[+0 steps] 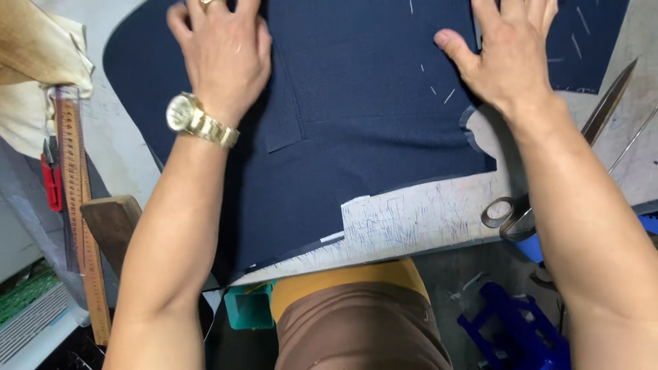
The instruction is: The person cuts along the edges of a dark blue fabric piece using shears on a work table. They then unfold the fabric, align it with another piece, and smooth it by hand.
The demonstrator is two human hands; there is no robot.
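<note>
Both forearms are reaching toward 12 o'clock, pressing the navy cloth (356, 130) flat on the desk (411, 219). Left hand (219, 58), grip open, is lying at 11 o'clock; right hand (510, 55), grip open, at 1 o'clock. Scissors (548, 178) are resting at 3 o'clock, nearer the right hand.

Cloth panel (370, 116) lies flat on the worktable (425, 216). Left hand (223, 58) rests on its left part, right hand (510, 55) on its right. Scissors (596, 130) lie right of the cloth, ruler (79, 205) at the table's left edge.
</note>
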